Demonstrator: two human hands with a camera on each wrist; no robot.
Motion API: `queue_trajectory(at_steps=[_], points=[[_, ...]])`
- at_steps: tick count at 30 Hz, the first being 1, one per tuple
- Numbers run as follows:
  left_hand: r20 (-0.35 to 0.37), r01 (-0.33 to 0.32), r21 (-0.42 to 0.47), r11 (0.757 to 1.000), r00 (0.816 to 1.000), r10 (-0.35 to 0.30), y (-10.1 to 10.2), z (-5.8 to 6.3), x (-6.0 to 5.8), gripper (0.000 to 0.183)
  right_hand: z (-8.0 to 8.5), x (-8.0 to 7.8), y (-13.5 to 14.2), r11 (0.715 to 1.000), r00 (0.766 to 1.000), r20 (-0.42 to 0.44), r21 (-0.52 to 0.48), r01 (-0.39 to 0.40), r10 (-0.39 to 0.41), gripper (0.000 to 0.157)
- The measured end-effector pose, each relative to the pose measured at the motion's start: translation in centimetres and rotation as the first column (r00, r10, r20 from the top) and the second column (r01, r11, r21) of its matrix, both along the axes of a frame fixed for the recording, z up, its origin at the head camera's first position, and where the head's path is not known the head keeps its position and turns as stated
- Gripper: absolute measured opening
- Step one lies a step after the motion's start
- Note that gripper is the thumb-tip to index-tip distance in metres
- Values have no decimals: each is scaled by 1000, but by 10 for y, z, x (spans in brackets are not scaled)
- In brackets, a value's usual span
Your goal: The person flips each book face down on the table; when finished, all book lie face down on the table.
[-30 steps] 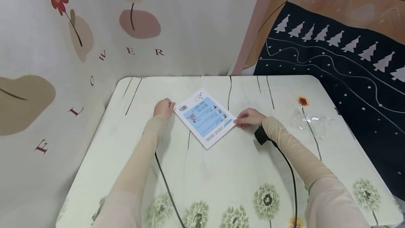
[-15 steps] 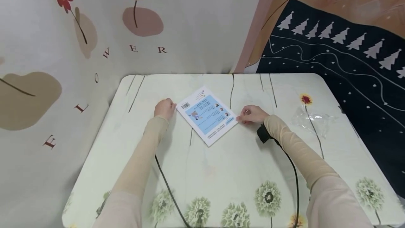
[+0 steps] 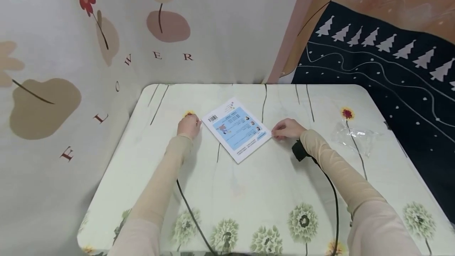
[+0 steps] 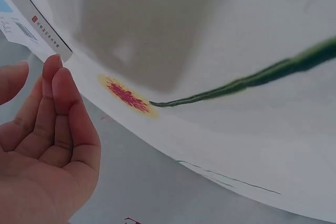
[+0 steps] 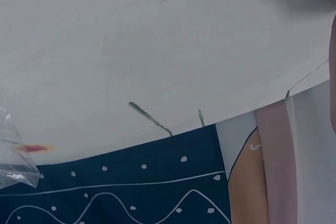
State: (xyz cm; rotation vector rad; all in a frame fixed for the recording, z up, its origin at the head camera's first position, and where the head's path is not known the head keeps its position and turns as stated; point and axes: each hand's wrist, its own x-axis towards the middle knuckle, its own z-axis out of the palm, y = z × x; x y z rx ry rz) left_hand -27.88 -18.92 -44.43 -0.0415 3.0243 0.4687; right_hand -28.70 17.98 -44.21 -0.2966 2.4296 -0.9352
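Note:
A thin white book point(image 3: 236, 130) with a blue panel and a barcode lies turned at an angle on the table. Beside its left corner is my left hand point(image 3: 189, 125); in the left wrist view that hand point(image 4: 52, 140) has its thumb apart from the fingers and nothing between them, with the printed spine point(image 4: 42, 27) just beyond the fingertips. My right hand point(image 3: 288, 128) is at the book's right corner, fingers loosely bent, its fingertips touching or very near the edge. Only a sliver of the right hand point(image 5: 333, 77) shows in the right wrist view.
The table point(image 3: 249, 192) has a flower-printed cloth. A crumpled clear plastic bag point(image 3: 357, 137) lies to the right, also visible as a bag point(image 5: 16, 156) in the right wrist view. Black cables point(image 3: 335, 204) run from both wrists. Printed curtains point(image 3: 227, 27) hang behind.
The head view has shifted slightly. My left hand has drawn a little back from the book, uncovering a printed flower. My right fingertips have slid outward from over the corner. The book stays put.

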Motion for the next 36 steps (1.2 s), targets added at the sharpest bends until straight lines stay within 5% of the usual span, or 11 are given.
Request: queue_trajectory(at_steps=[21, 36], points=[[-28, -11, -5, 1000, 1000, 11, 0, -15, 8, 24, -4, 4, -6, 998, 995, -93, 55, -38, 43, 25], [-23, 16, 99, 995, 1000, -14, 0, -19, -8, 26, -17, 2, -10, 997, 986, -165, 75, 2, 11, 15]])
